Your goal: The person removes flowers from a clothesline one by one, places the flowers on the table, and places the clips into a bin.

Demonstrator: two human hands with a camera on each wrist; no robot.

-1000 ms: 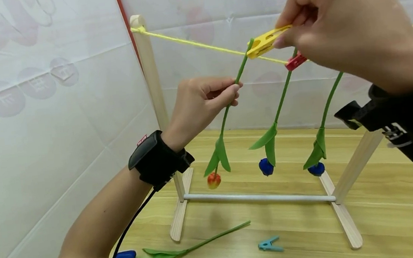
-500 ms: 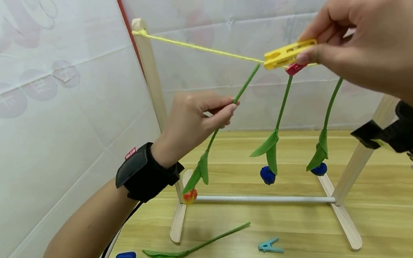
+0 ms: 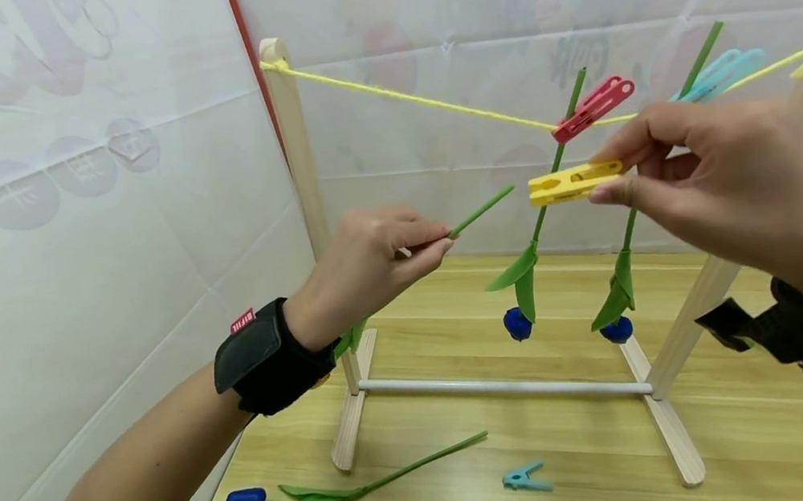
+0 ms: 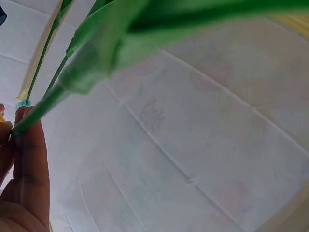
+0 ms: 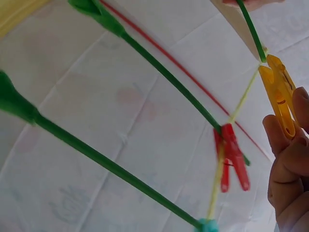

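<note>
My left hand [image 3: 373, 257] pinches the green stem [image 3: 479, 211] of an artificial flower, whose tip points right toward a yellow clothespin [image 3: 572, 183]. My right hand [image 3: 714, 180] pinches that yellow clothespin [image 5: 279, 94] below the yellow string [image 3: 416, 102], apart from the stem tip. The stem [image 4: 36, 112] runs past my left fingers in the left wrist view. Two blue-headed flowers hang from the string: one [image 3: 517, 324] under a red clothespin [image 3: 593, 109], the other [image 3: 616, 330] under a light-blue clothespin [image 3: 718, 73]. The red clothespin [image 5: 231, 155] also shows in the right wrist view.
A wooden rack [image 3: 299, 171] with a white crossbar [image 3: 502, 386] stands on the wooden table [image 3: 752, 426]. A blue-headed flower [image 3: 302, 498] and a teal clothespin [image 3: 523, 477] lie in front of it. White sheets hang close on the left and behind.
The yellow clothespin has come off the string and dropped below it in my right hand. My left hand has pulled the stem down and left, free of the clip.
</note>
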